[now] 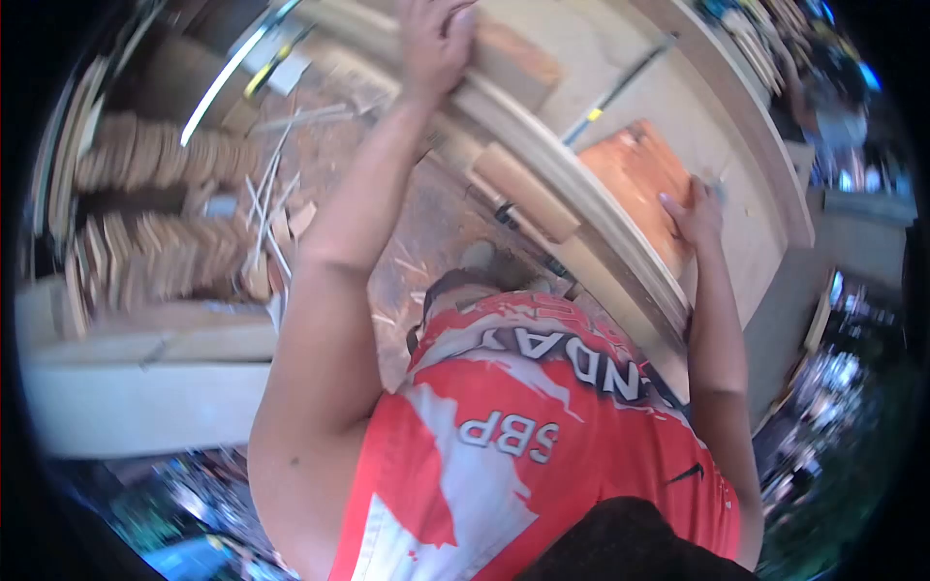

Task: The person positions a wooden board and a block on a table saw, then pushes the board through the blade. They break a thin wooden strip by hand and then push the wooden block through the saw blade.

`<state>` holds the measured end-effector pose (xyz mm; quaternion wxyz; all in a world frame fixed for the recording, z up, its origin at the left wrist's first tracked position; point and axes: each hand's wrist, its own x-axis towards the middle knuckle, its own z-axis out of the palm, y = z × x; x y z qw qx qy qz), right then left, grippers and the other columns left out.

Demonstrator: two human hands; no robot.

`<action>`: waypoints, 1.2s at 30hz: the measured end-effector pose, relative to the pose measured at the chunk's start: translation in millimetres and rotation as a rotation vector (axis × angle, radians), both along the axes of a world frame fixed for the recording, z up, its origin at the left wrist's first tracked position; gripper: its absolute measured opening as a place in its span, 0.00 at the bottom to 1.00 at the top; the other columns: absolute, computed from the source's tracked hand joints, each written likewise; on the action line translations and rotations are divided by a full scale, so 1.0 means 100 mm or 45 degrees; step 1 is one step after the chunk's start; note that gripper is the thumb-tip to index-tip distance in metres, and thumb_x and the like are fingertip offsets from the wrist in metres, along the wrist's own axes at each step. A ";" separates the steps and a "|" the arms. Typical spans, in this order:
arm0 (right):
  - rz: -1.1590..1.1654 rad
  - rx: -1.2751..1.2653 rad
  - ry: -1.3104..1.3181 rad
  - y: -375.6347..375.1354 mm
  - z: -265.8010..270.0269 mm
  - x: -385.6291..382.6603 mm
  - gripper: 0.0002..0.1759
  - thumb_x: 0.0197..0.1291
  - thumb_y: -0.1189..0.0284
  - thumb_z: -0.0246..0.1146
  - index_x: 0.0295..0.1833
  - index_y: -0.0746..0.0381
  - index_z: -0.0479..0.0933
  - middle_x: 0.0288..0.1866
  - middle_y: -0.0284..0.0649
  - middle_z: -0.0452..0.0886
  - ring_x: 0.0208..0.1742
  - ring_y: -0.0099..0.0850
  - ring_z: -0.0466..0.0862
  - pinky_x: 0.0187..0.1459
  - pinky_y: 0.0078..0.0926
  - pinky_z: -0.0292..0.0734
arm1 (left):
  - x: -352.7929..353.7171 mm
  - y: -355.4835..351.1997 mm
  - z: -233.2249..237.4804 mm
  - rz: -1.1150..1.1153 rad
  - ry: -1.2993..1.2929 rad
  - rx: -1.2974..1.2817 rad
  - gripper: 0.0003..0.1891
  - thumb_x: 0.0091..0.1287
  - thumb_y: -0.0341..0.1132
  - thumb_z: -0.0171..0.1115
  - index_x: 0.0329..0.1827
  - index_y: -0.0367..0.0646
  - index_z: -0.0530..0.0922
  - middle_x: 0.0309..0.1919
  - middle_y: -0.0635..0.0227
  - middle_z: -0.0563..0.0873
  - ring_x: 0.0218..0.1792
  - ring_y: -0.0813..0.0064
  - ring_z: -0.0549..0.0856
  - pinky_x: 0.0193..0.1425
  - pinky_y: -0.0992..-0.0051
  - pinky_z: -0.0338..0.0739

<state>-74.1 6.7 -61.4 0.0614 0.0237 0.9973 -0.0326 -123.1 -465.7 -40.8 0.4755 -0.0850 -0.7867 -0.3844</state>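
My left hand (pixel 438 44) reaches to the top of the view and lies on the long wooden rail (pixel 552 145) of a worktable, beside a brown wooden block (pixel 513 63). Its fingertips are partly cut off by the frame's edge, and the fingers look stretched out. At the right, my right hand (pixel 699 215) grips the edge of an orange-brown wooden board (pixel 635 184), thumb on its upper face. That board lies against the rail on a pale panel (pixel 756 208).
A rod with a yellow band (pixel 593 114) lies on the panel, which a raised wooden edge (pixel 736 97) borders. Stacked wooden pieces (pixel 160 261) fill the left side. Thin strips (pixel 266 198) and scraps litter the floor. Another person (pixel 833 111) is blurred at upper right.
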 end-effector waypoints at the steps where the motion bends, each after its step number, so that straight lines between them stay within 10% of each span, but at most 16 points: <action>1: -0.010 0.016 -0.020 0.01 -0.02 -0.03 0.53 0.50 0.40 0.76 0.75 0.60 0.70 0.70 0.55 0.73 0.70 0.51 0.74 0.70 0.46 0.71 | 0.15 0.00 -0.01 0.002 -0.025 0.253 0.09 0.71 0.34 0.64 0.49 0.41 0.84 0.58 0.50 0.81 0.62 0.57 0.79 0.70 0.61 0.70; 4: 0.055 -0.038 -0.043 0.22 -0.19 -0.15 0.54 0.51 0.42 0.76 0.74 0.68 0.69 0.69 0.58 0.74 0.70 0.52 0.74 0.70 0.44 0.71 | 0.77 -0.21 -0.53 0.375 0.163 0.498 0.09 0.71 0.34 0.58 0.45 0.41 0.84 0.44 0.59 0.87 0.54 0.59 0.82 0.62 0.59 0.71; 8: 0.127 -0.147 -0.024 0.19 -0.15 -0.14 0.52 0.53 0.47 0.77 0.70 0.76 0.69 0.64 0.61 0.77 0.66 0.51 0.78 0.68 0.42 0.72 | 1.61 -0.09 -2.09 0.592 -0.905 1.131 0.10 0.72 0.37 0.59 0.43 0.39 0.82 0.41 0.52 0.86 0.48 0.56 0.85 0.56 0.60 0.76; 12: 0.058 -0.278 -0.102 0.25 -0.21 -0.20 0.48 0.55 0.53 0.77 0.69 0.78 0.70 0.60 0.60 0.80 0.60 0.47 0.82 0.63 0.39 0.76 | 1.24 0.51 -3.05 0.189 -0.949 0.976 0.11 0.72 0.37 0.60 0.48 0.38 0.83 0.41 0.50 0.88 0.46 0.55 0.87 0.54 0.61 0.78; 17: 0.014 -0.397 -0.082 0.17 -0.12 -0.10 0.50 0.54 0.52 0.78 0.71 0.77 0.68 0.62 0.62 0.80 0.63 0.48 0.82 0.64 0.40 0.77 | 0.80 0.66 -2.80 0.084 -1.312 0.944 0.20 0.76 0.42 0.58 0.62 0.37 0.79 0.54 0.47 0.87 0.56 0.57 0.85 0.65 0.62 0.78; 20: 0.014 -0.254 -0.023 0.21 -0.18 -0.10 0.53 0.51 0.49 0.79 0.73 0.72 0.67 0.64 0.59 0.78 0.66 0.50 0.79 0.67 0.42 0.74 | 0.76 0.79 -3.13 -0.238 -0.604 2.261 0.25 0.79 0.46 0.53 0.67 0.34 0.73 0.61 0.53 0.82 0.62 0.61 0.81 0.65 0.61 0.80; 23: -0.072 -0.211 -0.020 -0.01 -0.03 0.00 0.54 0.49 0.46 0.78 0.74 0.66 0.68 0.67 0.55 0.76 0.68 0.51 0.77 0.69 0.43 0.73 | 0.66 0.64 -3.39 -0.380 -0.876 2.057 0.27 0.80 0.48 0.51 0.75 0.42 0.65 0.66 0.60 0.77 0.64 0.61 0.80 0.70 0.61 0.78; 26: -0.077 -0.138 -0.031 -0.04 -0.04 -0.02 0.54 0.48 0.44 0.78 0.75 0.63 0.69 0.70 0.53 0.74 0.69 0.51 0.75 0.70 0.44 0.71 | 0.59 0.58 -3.17 -0.462 -0.709 2.558 0.26 0.79 0.46 0.52 0.74 0.43 0.67 0.63 0.60 0.80 0.63 0.62 0.81 0.67 0.60 0.79; 29: -0.046 -0.129 -0.015 -0.06 -0.03 0.01 0.53 0.50 0.43 0.77 0.74 0.66 0.68 0.68 0.56 0.74 0.68 0.52 0.76 0.69 0.46 0.72 | 0.91 0.62 -2.54 -0.403 -0.901 2.189 0.20 0.78 0.45 0.53 0.62 0.38 0.76 0.57 0.54 0.83 0.61 0.62 0.81 0.62 0.59 0.80; 31: -0.067 -0.111 -0.031 -0.16 0.09 0.04 0.54 0.49 0.42 0.76 0.73 0.65 0.69 0.68 0.54 0.75 0.68 0.51 0.76 0.69 0.46 0.72 | 1.32 0.55 -2.73 -0.163 -1.091 0.556 0.15 0.76 0.41 0.57 0.52 0.37 0.82 0.47 0.54 0.86 0.56 0.64 0.84 0.60 0.60 0.79; 33: -0.081 -0.098 -0.049 -0.09 0.08 0.05 0.54 0.48 0.40 0.75 0.73 0.64 0.69 0.67 0.53 0.75 0.69 0.50 0.75 0.69 0.46 0.71 | 1.90 0.76 -2.56 -0.411 -1.148 0.546 0.11 0.73 0.37 0.61 0.42 0.37 0.84 0.37 0.55 0.86 0.47 0.60 0.86 0.55 0.58 0.78; 36: 0.015 -0.044 0.006 -0.01 -0.05 -0.01 0.54 0.47 0.38 0.74 0.73 0.61 0.70 0.67 0.51 0.76 0.69 0.50 0.75 0.69 0.47 0.70 | 2.12 1.35 -0.90 -0.796 -0.463 -0.017 0.06 0.67 0.30 0.64 0.32 0.38 0.82 0.31 0.58 0.85 0.34 0.56 0.84 0.43 0.61 0.77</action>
